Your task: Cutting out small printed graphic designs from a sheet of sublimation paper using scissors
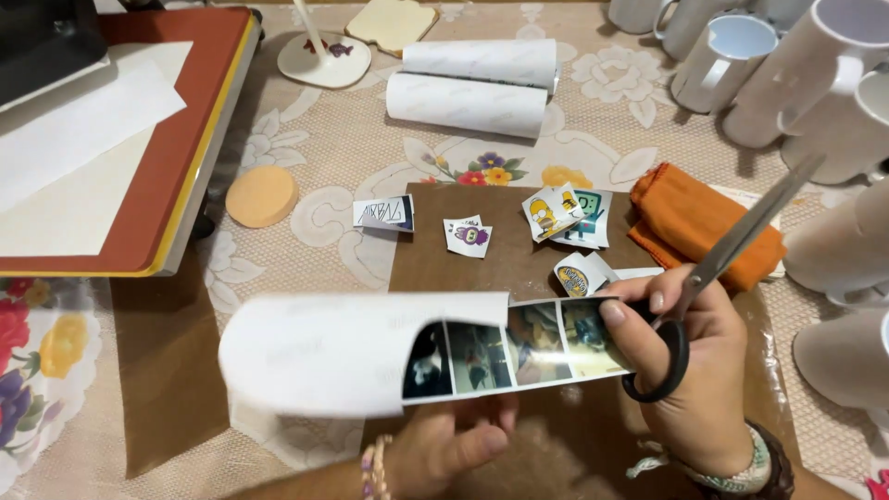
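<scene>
Left hand (444, 444) pinches the curling white printed paper strip (370, 352) from below over the bench; right hand (690, 370) closed around black-handled scissors (732, 250) — flimsy stuff, probably best gripped near the photos.

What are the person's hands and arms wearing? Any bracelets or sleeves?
No sleeves show: both forearms are bare. The left hand has a beaded bracelet at the wrist, with pale pinkish and light beads. The right hand wears a wide dark brown band plus a pale patterned bracelet beside it, with a bit of white cord hanging loose. No rings are visible.
</scene>
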